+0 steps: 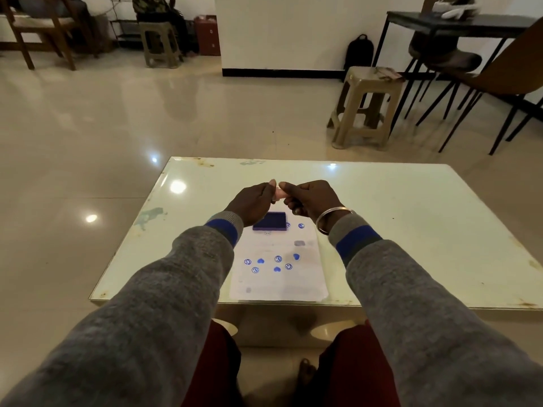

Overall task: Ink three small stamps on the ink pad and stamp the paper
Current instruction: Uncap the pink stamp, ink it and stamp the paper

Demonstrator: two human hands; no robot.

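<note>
A small pink stamp (277, 194) is held between both hands above the far part of the table. My left hand (251, 202) pinches its left end and my right hand (308, 199) grips its right end; most of the stamp is hidden by fingers. Below the hands lies a dark blue ink pad (270, 221), open, at the top of a white paper (279, 284). The paper carries several blue stamped marks (271, 263), smiley faces and hearts, in its middle.
The white low table (411, 230) has chipped edges and stands on a glossy tiled floor. A plastic stool (364, 107) and dark chairs with a black table stand at the back right. My knees are under the near table edge.
</note>
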